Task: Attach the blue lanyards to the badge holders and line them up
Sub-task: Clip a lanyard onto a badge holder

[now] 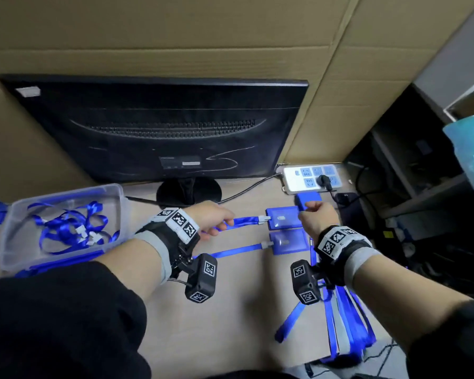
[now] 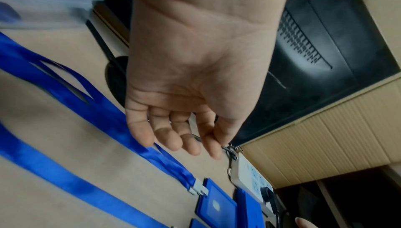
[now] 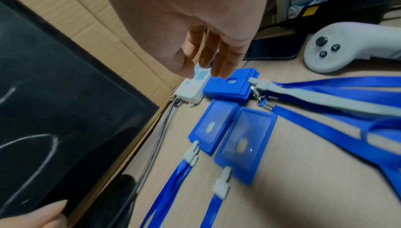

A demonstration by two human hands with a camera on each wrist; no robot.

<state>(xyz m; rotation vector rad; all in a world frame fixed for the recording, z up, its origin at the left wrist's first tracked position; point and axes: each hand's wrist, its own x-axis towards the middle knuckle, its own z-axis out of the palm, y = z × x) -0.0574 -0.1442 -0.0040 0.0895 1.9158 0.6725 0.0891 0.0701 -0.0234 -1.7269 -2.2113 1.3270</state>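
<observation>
- Two badge holders lie flat, touching side by side on the tabletop [image 1: 230, 310]; far holder [image 1: 282, 218], near holder [image 1: 288, 241]. Each has a grey clip at its left edge and a blue lanyard running leftward, roughly parallel. Judged: these are finished pairs, set out as the start of the row.
- Left hand [image 1: 214, 218] rests over the far lanyard [image 1: 245, 220]. Its fingers [image 2: 173, 139] hang relaxed, slightly apart, tips at the strap; no pinch visible from the wrist view. Likely straightening the strap so it lies in line.
- Right hand [image 1: 316, 218] reaches to a stack of blue holders [image 3: 230, 86] just beside the power strip [image 1: 309, 178]. Fingers [image 3: 221, 63] straight, close together, tips on the top holder; whether the thumb grips, cannot tell. Judged: fetching the next holder.
- Loose lanyards wait tangled in the clear bin [image 1: 112, 192] at left; more straps [image 1: 348, 324] lie under the right wrist.
</observation>
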